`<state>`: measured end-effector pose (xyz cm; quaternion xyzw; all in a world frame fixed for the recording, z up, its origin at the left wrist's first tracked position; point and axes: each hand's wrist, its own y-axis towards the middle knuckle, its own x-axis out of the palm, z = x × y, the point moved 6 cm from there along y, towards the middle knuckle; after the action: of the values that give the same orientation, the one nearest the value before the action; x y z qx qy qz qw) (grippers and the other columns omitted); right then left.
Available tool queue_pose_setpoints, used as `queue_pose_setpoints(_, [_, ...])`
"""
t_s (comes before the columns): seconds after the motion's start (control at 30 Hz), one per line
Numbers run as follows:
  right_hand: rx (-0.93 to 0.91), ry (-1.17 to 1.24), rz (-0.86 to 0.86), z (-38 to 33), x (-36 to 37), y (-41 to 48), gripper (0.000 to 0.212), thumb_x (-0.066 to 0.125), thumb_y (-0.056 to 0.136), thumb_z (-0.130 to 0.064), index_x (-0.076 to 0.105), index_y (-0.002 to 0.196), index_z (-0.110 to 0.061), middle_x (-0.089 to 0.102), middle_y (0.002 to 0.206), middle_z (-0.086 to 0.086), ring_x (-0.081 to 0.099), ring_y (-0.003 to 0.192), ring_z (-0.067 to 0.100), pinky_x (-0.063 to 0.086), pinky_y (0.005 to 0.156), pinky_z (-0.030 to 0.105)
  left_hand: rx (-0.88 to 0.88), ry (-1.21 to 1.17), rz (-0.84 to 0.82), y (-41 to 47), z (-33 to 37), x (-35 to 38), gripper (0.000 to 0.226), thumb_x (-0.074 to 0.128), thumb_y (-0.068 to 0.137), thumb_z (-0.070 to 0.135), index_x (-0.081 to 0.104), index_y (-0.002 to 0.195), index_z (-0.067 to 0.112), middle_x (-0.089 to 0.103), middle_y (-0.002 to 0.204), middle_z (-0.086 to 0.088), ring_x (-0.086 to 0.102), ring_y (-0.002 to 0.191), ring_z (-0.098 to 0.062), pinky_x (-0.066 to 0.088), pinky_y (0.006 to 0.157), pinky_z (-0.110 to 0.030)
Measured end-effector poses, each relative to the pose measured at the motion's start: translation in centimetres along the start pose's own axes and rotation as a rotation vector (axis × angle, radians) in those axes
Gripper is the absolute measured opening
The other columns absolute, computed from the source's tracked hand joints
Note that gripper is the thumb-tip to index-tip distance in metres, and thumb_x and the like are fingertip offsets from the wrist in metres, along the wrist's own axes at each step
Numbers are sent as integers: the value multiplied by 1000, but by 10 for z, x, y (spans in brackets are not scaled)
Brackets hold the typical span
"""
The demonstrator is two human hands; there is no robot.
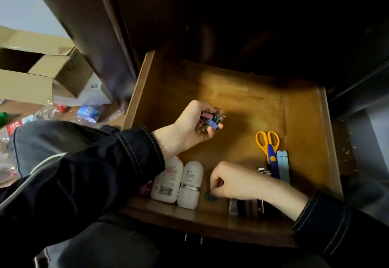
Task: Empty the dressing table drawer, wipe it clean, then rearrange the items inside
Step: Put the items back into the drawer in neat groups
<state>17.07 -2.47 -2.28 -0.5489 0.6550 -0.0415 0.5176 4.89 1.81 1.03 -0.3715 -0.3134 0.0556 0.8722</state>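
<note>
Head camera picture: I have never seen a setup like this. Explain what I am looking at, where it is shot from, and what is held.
There is no machine here: a person wears one camera on the head, looking down at their own two hands. Each hand is a grip. The left grip holds a bunch of coloured binder clips above an open wooden drawer. The right grip pinches a small teal clip on the drawer floor. In the drawer lie two white bottles, yellow-handled scissors and pale blue sticks. Cardboard boxes stand on the floor to the left.
</note>
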Motion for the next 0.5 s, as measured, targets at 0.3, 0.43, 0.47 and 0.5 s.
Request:
queue_pose_setpoints(0.3, [-71, 17, -56, -9, 11, 3, 21, 74, 84, -36, 72, 73, -18, 65, 68, -3, 52, 56, 9, 40, 53, 29, 0, 20, -15, -3, -2, 1, 24, 44, 91, 8, 59, 108, 4, 60, 98, -13, 61, 65, -17, 40, 39, -16])
queue_pose_setpoints(0.43, [-116, 49, -104, -10, 13, 3, 28, 72, 85, -46, 75, 82, -18, 68, 73, 0, 57, 63, 14, 48, 59, 38, -8, 23, -3, -1, -3, -1, 25, 44, 91, 9, 61, 109, 4, 60, 97, -13, 61, 63, -16, 41, 40, -16])
queue_pose_setpoints(0.47, [-133, 58, -116, -11, 13, 2, 30, 70, 86, -48, 75, 80, -19, 66, 71, -2, 54, 60, 11, 46, 58, 38, -8, 25, -4, -1, -3, -1, 25, 45, 91, 9, 62, 109, 4, 61, 97, -13, 61, 63, -16, 41, 39, -16])
queue_pose_setpoints(0.5, [-145, 78, -120, -11, 11, 1, 31, 69, 88, -49, 74, 79, -19, 65, 69, -3, 53, 58, 7, 45, 57, 35, -8, 27, -5, 0, -3, -1, 25, 45, 90, 9, 61, 109, 4, 61, 96, -13, 61, 63, -16, 41, 39, -17])
